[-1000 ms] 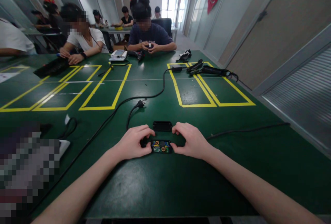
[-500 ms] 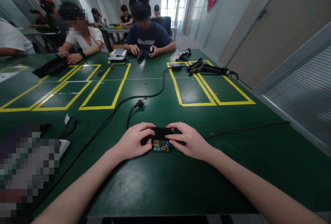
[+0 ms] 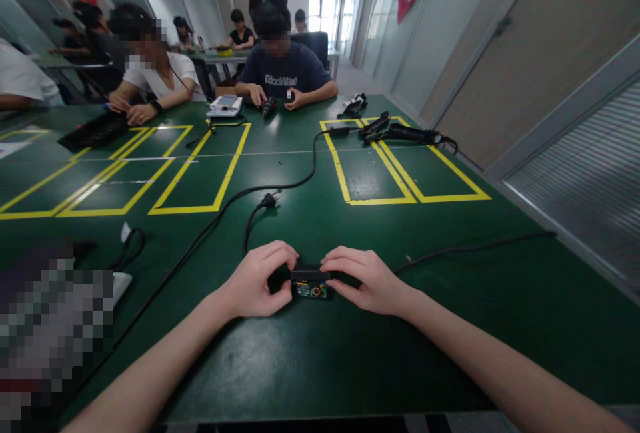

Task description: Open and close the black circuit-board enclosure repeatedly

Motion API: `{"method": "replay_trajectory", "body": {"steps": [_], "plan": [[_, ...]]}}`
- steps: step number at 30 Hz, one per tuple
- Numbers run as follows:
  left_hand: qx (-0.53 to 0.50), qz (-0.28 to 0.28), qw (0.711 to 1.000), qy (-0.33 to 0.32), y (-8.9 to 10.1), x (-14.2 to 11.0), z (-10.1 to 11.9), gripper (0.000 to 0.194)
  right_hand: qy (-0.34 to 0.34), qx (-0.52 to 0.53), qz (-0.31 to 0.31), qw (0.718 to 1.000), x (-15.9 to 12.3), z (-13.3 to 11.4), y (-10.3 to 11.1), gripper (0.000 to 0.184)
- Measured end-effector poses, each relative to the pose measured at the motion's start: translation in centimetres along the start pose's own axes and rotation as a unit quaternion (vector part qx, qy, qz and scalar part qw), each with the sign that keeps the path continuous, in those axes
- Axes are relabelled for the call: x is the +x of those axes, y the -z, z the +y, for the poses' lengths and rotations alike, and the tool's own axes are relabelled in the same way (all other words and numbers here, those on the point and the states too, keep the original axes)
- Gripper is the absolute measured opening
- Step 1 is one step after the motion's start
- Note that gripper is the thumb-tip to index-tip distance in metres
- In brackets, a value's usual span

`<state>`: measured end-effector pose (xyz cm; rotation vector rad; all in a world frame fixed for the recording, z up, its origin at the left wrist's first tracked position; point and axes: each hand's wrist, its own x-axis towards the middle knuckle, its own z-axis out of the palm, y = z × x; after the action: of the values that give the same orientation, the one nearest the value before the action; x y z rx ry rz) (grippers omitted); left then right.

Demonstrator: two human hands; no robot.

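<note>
A black plastic cover [image 3: 311,275], one half of a power adapter's case, is tilted over the far part of a small circuit board [image 3: 313,290]. My left hand [image 3: 263,280] grips the cover's left end with the fingers, its thumb at the board's left side. At the right end, my right hand [image 3: 364,280] pinches the cover, its thumb near the board's right edge. The board shows a copper-wound coil and green and blue parts; its far part is hidden under the cover. A black cord [image 3: 450,248] runs off to the right behind my right hand.
A black plug [image 3: 270,200] on its cable lies ahead of my left hand. Yellow tape rectangles [image 3: 380,202] mark the green table. Farther back lie a black adapter [image 3: 340,131], a black tool-like device [image 3: 410,133] and a drill [image 3: 269,107] by a co-worker [image 3: 285,66].
Both hands have taken hold of the black cover, which lay flat behind the board, and brought it nearer, tilted over the board. Across the table a co-worker's hand moved to the drill.
</note>
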<state>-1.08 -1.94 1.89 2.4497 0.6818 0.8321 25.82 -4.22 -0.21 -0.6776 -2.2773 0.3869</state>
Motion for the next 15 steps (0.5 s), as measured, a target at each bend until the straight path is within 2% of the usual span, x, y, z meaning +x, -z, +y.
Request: {"method": "replay_trajectory", "body": {"steps": [5, 15], "plan": [[-0.04, -0.036, 0.998, 0.021, -0.18, 0.0, 0.5, 0.019, 0.004, 0.033, -0.012, 0.999, -0.12, -0.28, -0.07, 0.014], [-0.017, -0.077, 0.996, 0.03, -0.78, -0.24, 0.38, 0.023, 0.013, 0.035, -0.047, 0.998, -0.16, -0.67, 0.16, 0.014]]}}
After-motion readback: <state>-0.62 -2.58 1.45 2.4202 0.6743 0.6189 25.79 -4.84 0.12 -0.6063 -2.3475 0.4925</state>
